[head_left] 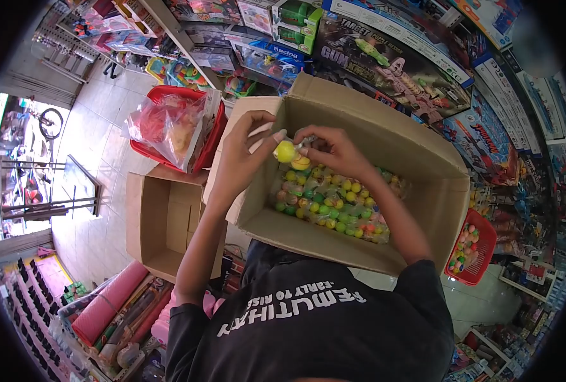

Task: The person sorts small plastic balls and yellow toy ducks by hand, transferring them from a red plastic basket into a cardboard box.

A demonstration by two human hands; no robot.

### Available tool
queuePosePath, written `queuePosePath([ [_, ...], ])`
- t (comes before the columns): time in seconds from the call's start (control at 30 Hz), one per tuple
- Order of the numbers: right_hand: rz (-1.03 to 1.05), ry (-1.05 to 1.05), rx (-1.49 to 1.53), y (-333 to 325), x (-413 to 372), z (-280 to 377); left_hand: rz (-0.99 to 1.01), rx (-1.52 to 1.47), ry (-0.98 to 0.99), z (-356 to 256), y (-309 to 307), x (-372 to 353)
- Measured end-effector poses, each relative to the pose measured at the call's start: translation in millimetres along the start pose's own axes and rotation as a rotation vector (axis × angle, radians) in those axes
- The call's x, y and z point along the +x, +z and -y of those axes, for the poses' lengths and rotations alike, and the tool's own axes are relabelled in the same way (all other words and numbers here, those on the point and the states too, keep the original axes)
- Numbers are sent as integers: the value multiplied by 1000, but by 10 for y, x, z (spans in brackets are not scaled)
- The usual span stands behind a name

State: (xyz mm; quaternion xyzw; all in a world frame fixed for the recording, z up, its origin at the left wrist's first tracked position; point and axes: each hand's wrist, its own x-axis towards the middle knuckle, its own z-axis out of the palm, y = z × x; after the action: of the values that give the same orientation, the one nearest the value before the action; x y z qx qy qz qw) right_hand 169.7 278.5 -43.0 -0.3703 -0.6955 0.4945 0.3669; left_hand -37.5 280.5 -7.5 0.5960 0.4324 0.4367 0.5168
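Observation:
Over a large open cardboard box (372, 121), both hands are at a small clear packet of yellow balls (285, 151). My left hand (248, 149) has its thumb against the top of the packet, with the other fingers curled above it. From the other side, my right hand (334, 149) pinches the plastic between thumb and bent fingers. Below them, inside the box, lie many bagged small balls (334, 204) in yellow, green and orange. Part of the packet's wrapping is hidden by the fingers.
A smaller open cardboard box (168, 219) stands at the left, below a red basket (144, 151) with plastic bags. Another red basket (483, 251) holding balls sits at the right. Shelves of boxed toys (391, 57) rise behind the large box.

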Motion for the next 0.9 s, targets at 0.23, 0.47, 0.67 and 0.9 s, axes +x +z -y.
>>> queuePosePath([
  [0.23,55,513,410,367,-216,-1025,-49,120,43,122,-177,26],
  [0.47,-137,804,620,806,-142,-1924,-90,113,47,179,-219,-7],
  [0.67,-263,927,584,1098,-97,-2292,-108,125,37,232,-325,-16],
  [0.9,-65,693,215,1154,-215,-2702,-125,89,38,269,-394,4],
])
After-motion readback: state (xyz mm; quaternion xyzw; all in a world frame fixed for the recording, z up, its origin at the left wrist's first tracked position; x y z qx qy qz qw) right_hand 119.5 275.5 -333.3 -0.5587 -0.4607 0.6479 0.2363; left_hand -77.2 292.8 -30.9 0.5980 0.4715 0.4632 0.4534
